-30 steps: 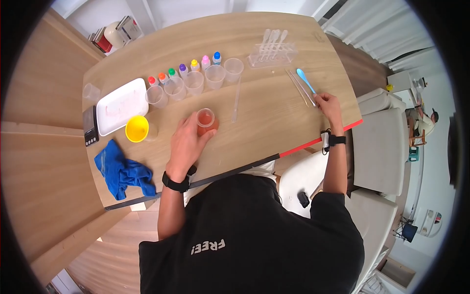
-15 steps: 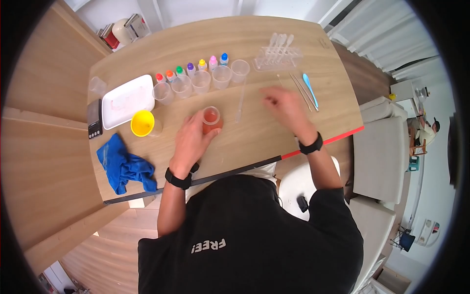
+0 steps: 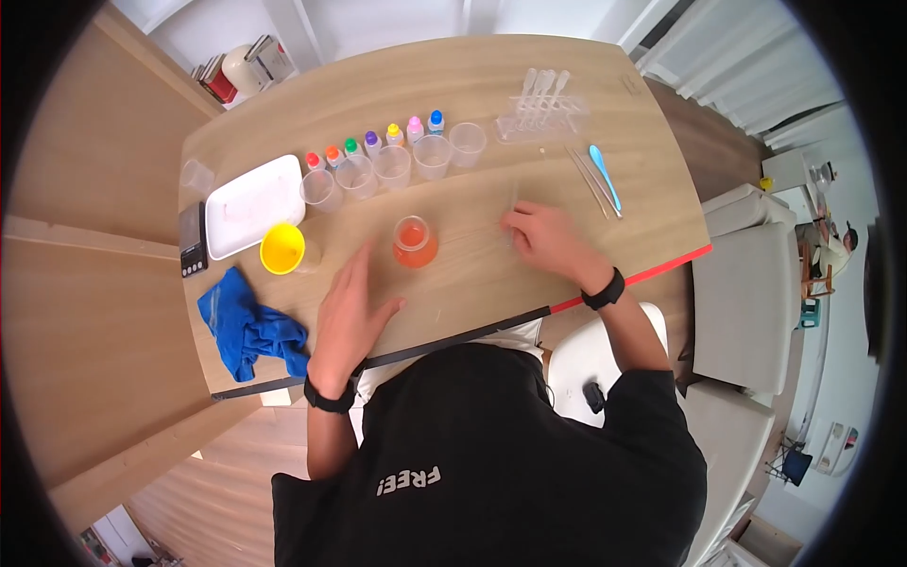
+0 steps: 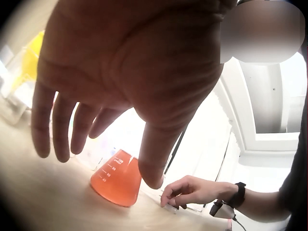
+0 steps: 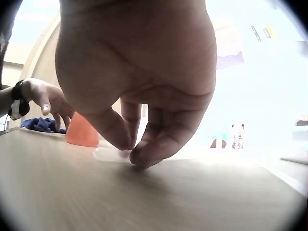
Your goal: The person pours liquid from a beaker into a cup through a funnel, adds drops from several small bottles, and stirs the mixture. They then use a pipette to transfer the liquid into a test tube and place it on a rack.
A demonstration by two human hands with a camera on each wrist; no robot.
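An Erlenmeyer flask (image 3: 416, 249) of orange-red liquid stands upright on the table, its graduation marks visible in the left wrist view. Beside it, apart from the glass, my left hand (image 3: 350, 314) has its fingers stretched out and holds nothing. To the right of the flask, my right hand (image 3: 548, 238) is low over the tabletop. Its thumb and fingertips pinch a clear plastic dropper (image 4: 170, 208), blurred and partly hidden by the fingers. Several clear cups (image 3: 393, 167) form a row behind the flask, with color-capped bottles (image 3: 372, 144) behind them.
To the left are a yellow cup (image 3: 282, 249), a white tray (image 3: 255, 206), a black scale (image 3: 193, 238) and a blue cloth (image 3: 248, 326). A clear rack (image 3: 540, 123) with droppers stands at the back right. Nearer lie a blue spoon (image 3: 605, 176) and thin rods (image 3: 590, 183).
My left hand has let go of the flask and drawn back toward the table edge. My right hand has left the blue spoon, moved left and picked up the dropper from the table.
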